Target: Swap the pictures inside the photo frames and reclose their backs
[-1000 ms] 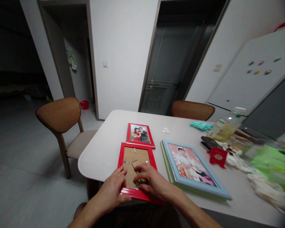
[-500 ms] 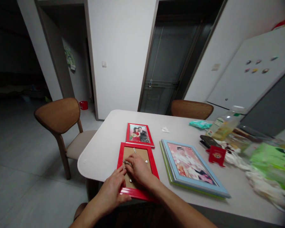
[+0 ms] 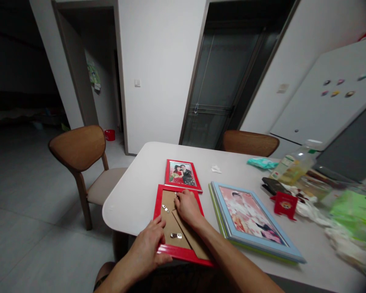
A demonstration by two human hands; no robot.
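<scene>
A red picture frame point(image 3: 159, 200) lies face down at the table's near edge, its brown backing board point(image 3: 168, 223) showing. My left hand point(image 3: 148, 240) grips the near left corner, thumb on the near rail and fingers along the left side. Over the backing's far right part, my right hand point(image 3: 188, 206) is bent, its fingertips pressed at a metal clip near the far rail, mostly covered by them. Two other metal clips show: a left clip point(image 3: 165, 208) and a near clip point(image 3: 176, 235). The backing's right side is partly hidden under my right forearm.
Beyond lies a smaller red frame point(image 3: 183, 174) with a couple's photo. To the right, a light blue frame point(image 3: 259, 215) rests on a green one. Farther right are a red card stand point(image 3: 285, 204), a bottle point(image 3: 294, 162) and a green bag point(image 3: 356, 213). A chair point(image 3: 79, 148) stands left.
My right hand has moved from the left clip to the far clip, uncovering the left and near clips. My left hand stays at the frame's corner. The view has shifted slightly.
</scene>
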